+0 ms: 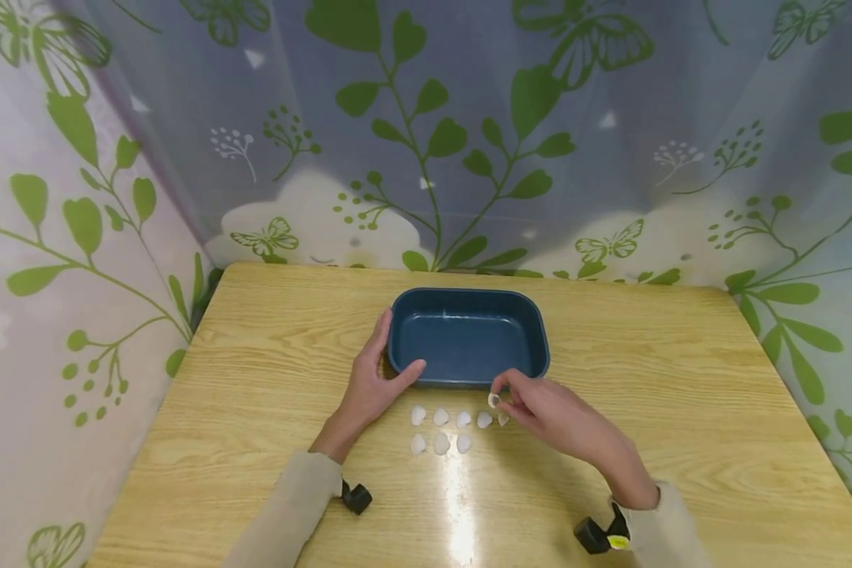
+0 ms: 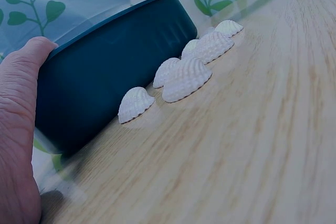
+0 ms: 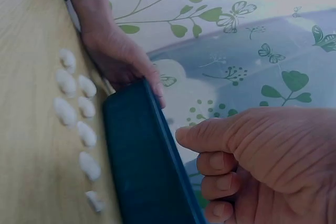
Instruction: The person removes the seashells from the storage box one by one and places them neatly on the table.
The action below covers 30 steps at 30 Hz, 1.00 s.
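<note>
A dark blue rectangular basin [image 1: 461,343] stands on the table with nothing inside. My left hand [image 1: 369,383] holds its left end, the thumb over the front rim and the fingers along the outer side. Near the basin's front right corner, my right hand [image 1: 564,418] pinches a small seashell [image 1: 494,401] between thumb and index finger. In the right wrist view that shell is hidden behind the thumb. White ribbed seashells [image 2: 187,80] lie in two rows before the basin. The longer row's rightmost shell [image 1: 502,420] sits just under the right hand.
The wooden table [image 1: 255,379] carries the basin and shells. A curtain [image 1: 397,158] with green leaves and butterflies hangs behind it and along both sides. Black wrist devices [image 1: 357,498] show at both sleeves.
</note>
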Available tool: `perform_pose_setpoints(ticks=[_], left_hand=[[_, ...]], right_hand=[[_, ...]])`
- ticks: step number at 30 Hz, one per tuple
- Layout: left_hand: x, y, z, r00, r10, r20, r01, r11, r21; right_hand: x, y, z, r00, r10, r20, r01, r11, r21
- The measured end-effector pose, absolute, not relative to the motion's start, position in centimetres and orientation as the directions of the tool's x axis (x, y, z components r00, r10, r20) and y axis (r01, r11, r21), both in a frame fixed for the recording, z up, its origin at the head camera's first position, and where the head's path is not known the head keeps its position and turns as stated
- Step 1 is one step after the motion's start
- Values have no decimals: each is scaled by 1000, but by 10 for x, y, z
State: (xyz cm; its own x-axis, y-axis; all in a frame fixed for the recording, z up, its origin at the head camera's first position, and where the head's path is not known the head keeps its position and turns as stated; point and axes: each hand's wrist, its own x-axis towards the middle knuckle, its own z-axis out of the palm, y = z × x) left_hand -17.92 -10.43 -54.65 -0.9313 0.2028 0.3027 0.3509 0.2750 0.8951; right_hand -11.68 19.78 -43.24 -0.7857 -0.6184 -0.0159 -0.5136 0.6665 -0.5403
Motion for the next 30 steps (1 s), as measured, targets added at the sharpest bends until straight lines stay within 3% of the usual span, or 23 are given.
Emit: perform_pose_setpoints(ticks=[13,21,30], left_hand=[[-180,-101,-542,-942,191,275,318,259,912],[-166,-101,-511,-943,199,265,307,223,925],[-171,-102,-525,-943,194,270,312,232,921]], right_hand=[[-111,222,-469,-812,-583,-27,-475,686,-552],[-118,236,-493,-838,-541,-72,-405,704,-583],[-120,236,-499,-823,-565,-66,-410,670,-619]])
